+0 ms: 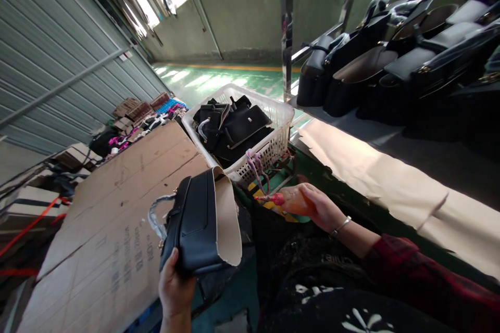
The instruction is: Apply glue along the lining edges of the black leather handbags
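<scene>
A black handbag (pixel 195 223) with a pale lining at its open side is tilted over the edge of the cardboard. My left hand (pixel 175 286) grips its lower end, thumb on the black surface. The bag's handle, wrapped in clear plastic, points left. In my right hand (pixel 318 208) is an orange squeeze bottle (pixel 297 202) with a red nozzle, held to the right of the bag and apart from it. The nozzle tip points left toward the bag's open side.
A white plastic basket (pixel 279 140) of black bag pieces stands ahead, beside the cardboard-covered table (pixel 117 218). Black handbags (pixel 363 78) line a shelf at the right, above brown paper (pixel 371 182). Stacked materials (pixel 133 114) lie at the left.
</scene>
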Motion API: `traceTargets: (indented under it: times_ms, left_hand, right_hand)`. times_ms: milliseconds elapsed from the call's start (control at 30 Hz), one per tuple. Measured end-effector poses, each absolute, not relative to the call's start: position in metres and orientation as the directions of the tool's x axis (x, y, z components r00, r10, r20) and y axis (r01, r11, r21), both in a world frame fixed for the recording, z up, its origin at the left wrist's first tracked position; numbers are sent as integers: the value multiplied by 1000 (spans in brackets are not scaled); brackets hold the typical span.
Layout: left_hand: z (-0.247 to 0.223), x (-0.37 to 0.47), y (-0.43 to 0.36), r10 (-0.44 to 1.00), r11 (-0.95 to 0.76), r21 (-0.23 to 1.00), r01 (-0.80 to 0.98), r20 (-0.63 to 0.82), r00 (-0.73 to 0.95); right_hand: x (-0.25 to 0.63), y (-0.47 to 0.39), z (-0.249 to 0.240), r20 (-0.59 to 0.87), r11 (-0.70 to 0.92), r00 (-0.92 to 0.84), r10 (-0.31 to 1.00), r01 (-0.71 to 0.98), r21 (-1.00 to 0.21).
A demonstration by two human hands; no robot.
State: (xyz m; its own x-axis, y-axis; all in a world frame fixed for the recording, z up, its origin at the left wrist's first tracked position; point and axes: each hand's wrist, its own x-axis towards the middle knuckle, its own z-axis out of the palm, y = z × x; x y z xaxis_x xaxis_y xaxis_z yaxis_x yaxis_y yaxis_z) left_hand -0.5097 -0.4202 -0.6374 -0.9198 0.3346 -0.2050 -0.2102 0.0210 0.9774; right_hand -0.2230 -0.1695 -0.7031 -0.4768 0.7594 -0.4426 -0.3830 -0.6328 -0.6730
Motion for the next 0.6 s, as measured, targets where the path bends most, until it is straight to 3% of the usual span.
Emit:
traceTargets:
  times_ms: [133, 333, 600]
  left_hand:
    - [-663, -511, -439, 226, 4, 957, -290, -283, -932]
    - [-664, -517, -437, 403, 21, 857, -514, -478, -781]
    - [-673, -521, -454, 228, 96, 896, -433, -443, -867]
  right_hand:
    - [-231, -155, -700, -422, -554, -389, 819, -345, -757]
    - [-260, -127, -701, -336, -426, -358, 871, -214, -879]
    - [-292, -103, -708, -238, -286, -387, 891, -72, -955]
